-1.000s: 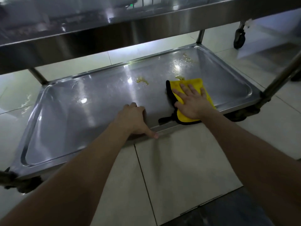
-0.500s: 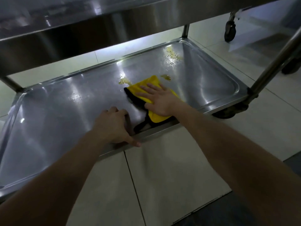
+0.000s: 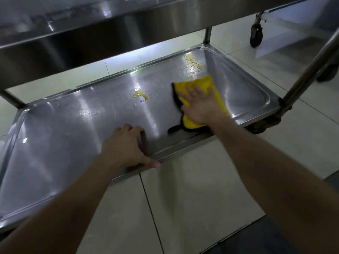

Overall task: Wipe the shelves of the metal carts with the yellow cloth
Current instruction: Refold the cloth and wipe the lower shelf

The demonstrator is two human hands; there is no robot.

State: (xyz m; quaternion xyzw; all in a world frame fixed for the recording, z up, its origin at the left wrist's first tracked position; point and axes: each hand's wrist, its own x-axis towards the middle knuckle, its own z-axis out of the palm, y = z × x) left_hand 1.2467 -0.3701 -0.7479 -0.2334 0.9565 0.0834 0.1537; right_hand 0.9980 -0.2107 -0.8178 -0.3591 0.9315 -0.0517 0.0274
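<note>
Head cam view, the only angle we've got. We're looking down at the lower shelf [image 3: 73, 134] of a stainless cart, a shallow tray with a raised rim, pretty shiny, with streaky glare all over it. The upper shelf [image 3: 91, 33] hangs over the top of the frame and shades the back part.

The yellow cloth [image 3: 207, 83] lies flat on the right half of that lower shelf, with a black edge poking out on its left and near sides. The right grip [image 3: 200, 107] is pressed down on top of it, fingers straight and spread, palm flat, not curled around anything. The left grip [image 3: 124, 145] is clamped on the shelf's near rim: fingers hooked over into the tray, thumb stretched along the outer edge.

There's mess on the metal. A yellowish puddle [image 3: 140, 94] sits mid-shelf, left of the cloth and apart from it. A second patch of splatter [image 3: 192, 65] sits near the far right corner, just beyond the cloth.

As for the room, the floor [image 3: 192, 189] is pale glossy tile with dark grout lines, and a darker strip [image 3: 266, 241] cuts across the bottom right. A slanted metal post [image 3: 308, 70] rises from the shelf's right corner. Further back, a black caster [image 3: 256, 36] stands on the tiles. The light is dim overall.
</note>
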